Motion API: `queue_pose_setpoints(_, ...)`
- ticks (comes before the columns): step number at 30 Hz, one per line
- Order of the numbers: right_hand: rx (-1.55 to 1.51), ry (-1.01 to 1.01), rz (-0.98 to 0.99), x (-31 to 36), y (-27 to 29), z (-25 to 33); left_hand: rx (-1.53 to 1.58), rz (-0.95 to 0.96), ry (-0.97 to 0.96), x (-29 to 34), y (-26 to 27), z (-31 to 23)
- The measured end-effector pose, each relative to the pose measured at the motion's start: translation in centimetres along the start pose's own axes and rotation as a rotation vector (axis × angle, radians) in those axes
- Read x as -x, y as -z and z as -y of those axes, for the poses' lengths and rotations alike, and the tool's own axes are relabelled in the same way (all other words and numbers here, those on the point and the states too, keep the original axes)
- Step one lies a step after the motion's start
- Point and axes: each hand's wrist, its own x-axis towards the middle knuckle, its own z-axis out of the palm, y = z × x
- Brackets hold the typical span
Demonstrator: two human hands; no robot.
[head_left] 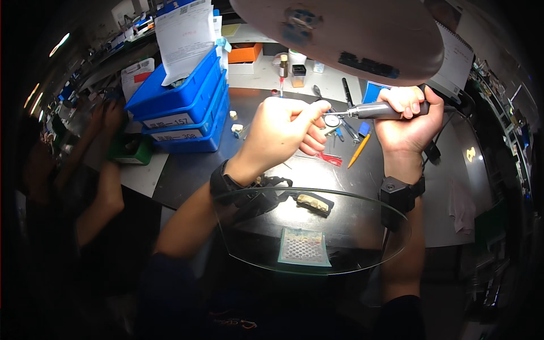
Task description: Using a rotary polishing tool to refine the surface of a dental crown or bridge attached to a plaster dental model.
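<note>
My right hand is wrapped round a dark grey rotary handpiece, its thin metal tip pointing left. That tip reaches the thumb and fingers of my left hand, which are pinched together over the middle of the bench. What they pinch is mostly hidden and too small to name. Right beside these fingertips shows a small round white dial; whether it is held or lies behind them, I cannot tell. Below the hands, a clear curved pane crosses the view, with a cream block on a black base seen through it.
Stacked blue bins with papers stand at left. A large round lamp head overhangs the hands. An orange pencil-like tool, a red packet and small bottles are on the bench. Another person's arm is at far left.
</note>
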Motion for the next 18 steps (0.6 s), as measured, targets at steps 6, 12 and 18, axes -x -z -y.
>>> queue_pose_setpoints(6,0.147,-0.014,0.033,0.7,-0.5,-2.6,-0.244,-0.055,-0.139,-0.6,0.1,0.4)
queue_pose_setpoints(12,0.157,-0.107,0.122,1.7,-1.4,-5.1,-0.460,0.005,-0.428,-0.3,0.6,0.4)
queue_pose_setpoints(18,0.048,-0.372,0.319,1.4,0.0,-3.7,-0.172,0.229,-0.137,1.5,0.1,0.0)
